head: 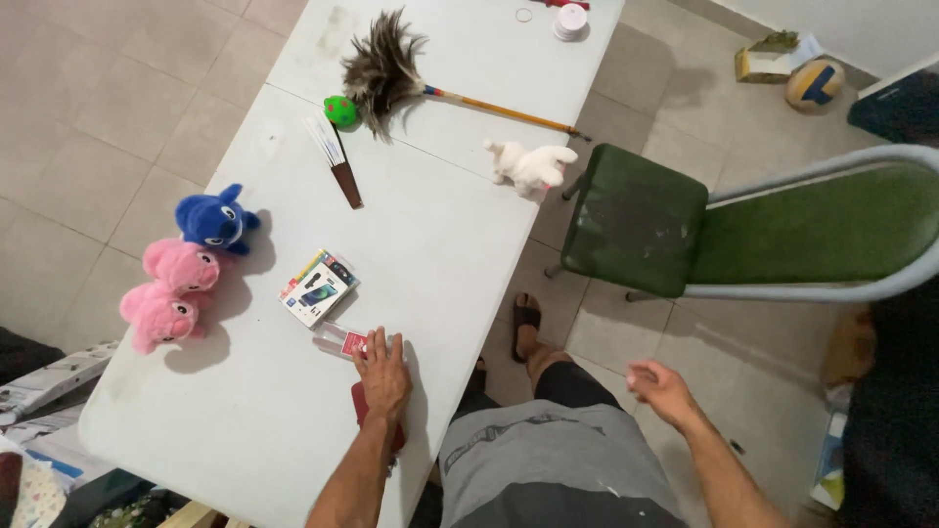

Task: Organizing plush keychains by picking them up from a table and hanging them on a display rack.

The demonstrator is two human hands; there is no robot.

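One left hand (382,376) flat on a glossy rectangular packet (342,339).

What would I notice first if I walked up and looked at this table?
Probably the bright plush toys at the table's left edge: a blue plush toy and two pink plush toys in a row. Next, the big feather duster lying at the far end, with a white plush toy by the right edge beside a green chair. The left hand rests flat on the white table.

Home room: tiled floor (117,117), plush toys (186,274), ball (814,83).
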